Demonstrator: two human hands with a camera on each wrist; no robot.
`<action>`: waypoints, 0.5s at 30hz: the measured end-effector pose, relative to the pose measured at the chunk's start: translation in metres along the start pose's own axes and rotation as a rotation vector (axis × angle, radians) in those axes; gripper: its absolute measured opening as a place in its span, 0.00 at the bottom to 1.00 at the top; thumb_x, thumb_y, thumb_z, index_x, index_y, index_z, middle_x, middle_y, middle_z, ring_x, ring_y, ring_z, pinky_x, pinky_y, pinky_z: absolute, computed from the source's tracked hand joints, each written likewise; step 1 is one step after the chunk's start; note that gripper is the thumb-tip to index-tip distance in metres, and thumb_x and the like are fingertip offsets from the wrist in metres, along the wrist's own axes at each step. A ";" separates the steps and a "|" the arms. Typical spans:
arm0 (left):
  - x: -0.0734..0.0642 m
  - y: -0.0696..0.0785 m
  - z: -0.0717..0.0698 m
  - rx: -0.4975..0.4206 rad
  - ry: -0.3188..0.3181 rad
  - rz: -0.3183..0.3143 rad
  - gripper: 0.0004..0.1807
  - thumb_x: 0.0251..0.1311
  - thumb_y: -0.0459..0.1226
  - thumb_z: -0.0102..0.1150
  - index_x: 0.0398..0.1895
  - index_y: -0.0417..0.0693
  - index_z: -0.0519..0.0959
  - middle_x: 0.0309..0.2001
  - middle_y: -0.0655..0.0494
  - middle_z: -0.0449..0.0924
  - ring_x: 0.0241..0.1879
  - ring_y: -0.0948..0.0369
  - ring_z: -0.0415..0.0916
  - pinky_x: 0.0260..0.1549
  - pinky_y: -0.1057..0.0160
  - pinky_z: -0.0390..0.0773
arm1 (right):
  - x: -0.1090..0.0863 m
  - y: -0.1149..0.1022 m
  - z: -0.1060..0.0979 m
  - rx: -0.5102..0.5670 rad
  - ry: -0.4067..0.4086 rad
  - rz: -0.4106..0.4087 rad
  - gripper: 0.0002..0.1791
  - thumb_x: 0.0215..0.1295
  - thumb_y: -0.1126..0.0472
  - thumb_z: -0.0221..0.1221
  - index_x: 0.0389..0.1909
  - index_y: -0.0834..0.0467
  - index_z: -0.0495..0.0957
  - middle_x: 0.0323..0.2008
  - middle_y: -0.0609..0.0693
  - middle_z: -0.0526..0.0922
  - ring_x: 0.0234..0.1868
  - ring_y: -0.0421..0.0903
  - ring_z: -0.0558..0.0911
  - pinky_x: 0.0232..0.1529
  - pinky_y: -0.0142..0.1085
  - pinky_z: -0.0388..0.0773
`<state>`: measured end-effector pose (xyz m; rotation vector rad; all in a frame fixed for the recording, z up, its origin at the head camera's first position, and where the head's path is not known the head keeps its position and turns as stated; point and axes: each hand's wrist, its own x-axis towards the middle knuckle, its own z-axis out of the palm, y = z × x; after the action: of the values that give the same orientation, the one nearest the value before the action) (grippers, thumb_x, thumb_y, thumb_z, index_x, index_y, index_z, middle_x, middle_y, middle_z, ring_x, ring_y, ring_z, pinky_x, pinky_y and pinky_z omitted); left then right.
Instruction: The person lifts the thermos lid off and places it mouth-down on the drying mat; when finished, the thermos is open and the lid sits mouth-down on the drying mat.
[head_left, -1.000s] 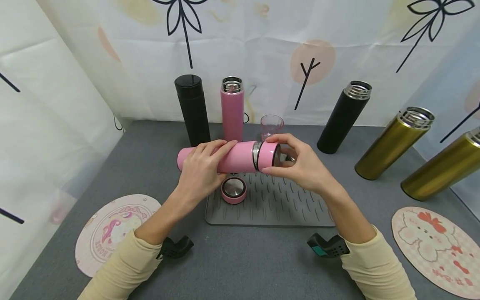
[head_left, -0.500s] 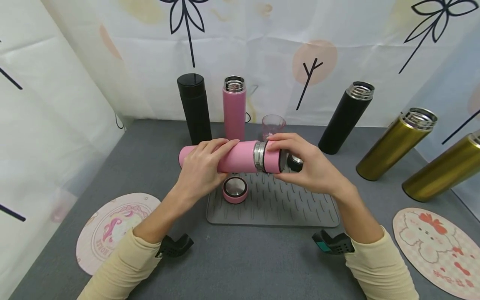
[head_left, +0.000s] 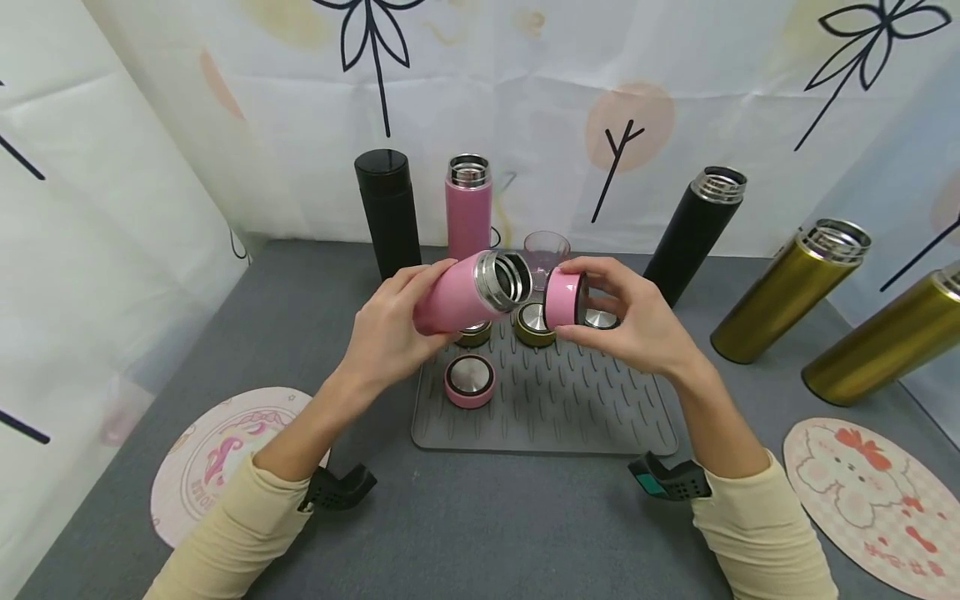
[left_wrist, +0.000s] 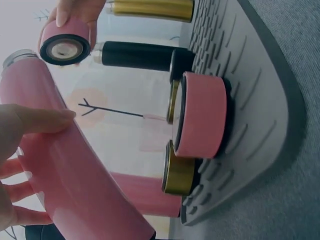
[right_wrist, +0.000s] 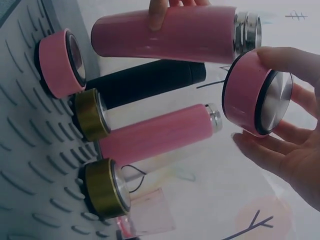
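My left hand [head_left: 392, 329] grips a pink thermos bottle [head_left: 453, 297], tilted with its bare steel mouth turned up and to the right. Just right of that mouth, my right hand [head_left: 633, 315] pinches a pink lid [head_left: 564, 297] between thumb and fingers, its steel top facing right. In the left wrist view the underside of the lid [left_wrist: 65, 49] shows, apart from the bottle neck. Below the bottle, another pink lid [head_left: 469, 382] sits on the grey ridged mat [head_left: 547, 425]. Two gold lids [head_left: 533, 327] and a black-sided one stand farther back on it.
Along the back stand a capped black bottle [head_left: 386, 212], an uncapped pink bottle [head_left: 468, 208] and a clear pinkish cup [head_left: 546, 250]. An uncapped black bottle [head_left: 693, 233] and two gold bottles [head_left: 787, 292] line the right. Round printed mats [head_left: 217, 467] lie at both sides.
The pink lid has come off the bottle's neck and moved right with my right hand. My left hand has tipped the bottle from level to mouth-up, turning its opening toward the camera.
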<state>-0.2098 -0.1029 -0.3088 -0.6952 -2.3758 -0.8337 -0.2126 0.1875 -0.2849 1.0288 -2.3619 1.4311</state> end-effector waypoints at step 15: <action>-0.004 -0.017 -0.003 -0.117 0.063 -0.120 0.45 0.37 0.34 0.79 0.64 0.47 0.69 0.55 0.46 0.72 0.53 0.51 0.69 0.48 0.44 0.72 | 0.003 0.017 0.001 -0.060 -0.003 0.211 0.34 0.52 0.64 0.71 0.60 0.59 0.69 0.58 0.56 0.71 0.56 0.57 0.74 0.54 0.50 0.72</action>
<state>-0.2163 -0.1179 -0.3161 -0.5670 -2.3449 -1.0372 -0.2260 0.1900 -0.2962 0.7879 -2.5628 1.4161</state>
